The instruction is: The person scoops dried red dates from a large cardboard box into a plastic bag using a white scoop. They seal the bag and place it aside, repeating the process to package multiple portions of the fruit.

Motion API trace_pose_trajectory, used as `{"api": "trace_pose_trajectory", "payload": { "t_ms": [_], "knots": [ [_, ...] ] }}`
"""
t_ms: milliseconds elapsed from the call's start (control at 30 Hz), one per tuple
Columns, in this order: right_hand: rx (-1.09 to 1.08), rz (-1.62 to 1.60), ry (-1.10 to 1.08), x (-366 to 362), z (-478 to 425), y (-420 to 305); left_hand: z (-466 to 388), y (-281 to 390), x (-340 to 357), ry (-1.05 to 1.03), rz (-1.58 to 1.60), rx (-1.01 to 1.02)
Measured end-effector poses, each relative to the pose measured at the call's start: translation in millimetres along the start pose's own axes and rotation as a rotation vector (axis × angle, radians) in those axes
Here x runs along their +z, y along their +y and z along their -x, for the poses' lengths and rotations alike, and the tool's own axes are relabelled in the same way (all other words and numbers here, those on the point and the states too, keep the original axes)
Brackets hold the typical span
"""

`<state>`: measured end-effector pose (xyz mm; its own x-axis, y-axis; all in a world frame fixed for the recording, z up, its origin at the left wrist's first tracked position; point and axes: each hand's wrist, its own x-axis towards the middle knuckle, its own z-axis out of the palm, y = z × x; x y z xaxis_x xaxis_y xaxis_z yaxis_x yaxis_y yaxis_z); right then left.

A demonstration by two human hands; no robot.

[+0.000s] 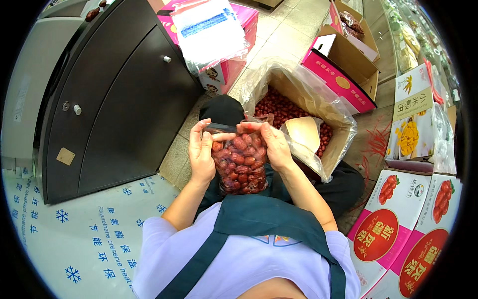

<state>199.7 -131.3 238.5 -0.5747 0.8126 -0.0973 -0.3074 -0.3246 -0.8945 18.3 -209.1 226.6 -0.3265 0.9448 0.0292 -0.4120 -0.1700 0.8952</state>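
Observation:
A clear plastic bag (242, 164) filled with red dried jujubes hangs upright in front of my apron. My left hand (203, 153) pinches the bag's left upper corner between thumb and fingers. At the opposite upper corner, my right hand (272, 144) grips the plastic near the top edge. Just beyond and to the right stands an open cardboard box (340, 129) with a clear plastic liner. Loose jujubes (278, 102) cover its bottom, and a pale scoop-like piece (304, 132) lies on them, partly wrapped by the liner.
A dark cabinet (123, 101) stands at the left. Flat plastic bags (211, 33) lie stacked on a pink box (250, 22). Further right are an open pink carton (336, 76), a printed food box (410, 123), jujube cartons (388, 220) and red strips (377, 140) on the floor.

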Motion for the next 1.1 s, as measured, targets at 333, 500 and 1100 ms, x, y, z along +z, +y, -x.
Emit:
{"api": "trace_pose_trajectory", "payload": {
  "t_ms": [333,500,1100],
  "knots": [
    [0.183,-0.442,0.061,-6,2,17,6,18,2,0.041,-0.045,-0.004],
    [0.221,-0.531,0.016,-5,1,28,2,17,-8,0.050,0.005,-0.121],
    [0.059,-0.367,-0.095,-19,12,29,8,24,-31,-0.164,-0.088,-0.179]
  ]
}}
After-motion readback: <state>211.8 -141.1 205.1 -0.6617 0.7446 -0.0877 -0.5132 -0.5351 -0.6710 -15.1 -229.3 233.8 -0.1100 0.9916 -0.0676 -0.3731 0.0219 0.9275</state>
